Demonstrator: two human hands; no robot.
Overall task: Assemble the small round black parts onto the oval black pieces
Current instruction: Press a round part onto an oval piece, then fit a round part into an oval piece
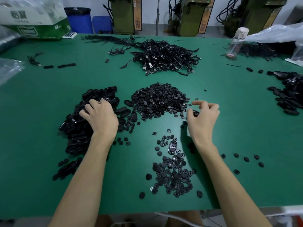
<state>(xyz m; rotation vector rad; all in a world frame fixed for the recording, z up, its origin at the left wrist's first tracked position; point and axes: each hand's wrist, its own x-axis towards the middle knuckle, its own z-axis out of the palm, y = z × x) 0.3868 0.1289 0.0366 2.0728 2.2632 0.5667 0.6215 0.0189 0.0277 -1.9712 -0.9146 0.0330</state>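
Left hand (100, 115) digs into black oval plastic pile (77, 126), grip unclear; right hand (203, 117) loosely pinches small round black part (196, 113), which may slip.

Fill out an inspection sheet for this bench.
Surface: green table, parts scattered across it.
Job's things: oval pieces heaped left; small round parts heaped centre, more nearer the edge.
Clutter: bottle, plastic bag, cardboard box.
Hands: left hand rests on the oval pieces, grip unclear; right hand seems to pinch one round part.
Cables: black cord heap at the back.
Surroundings: green machines, blue bin.
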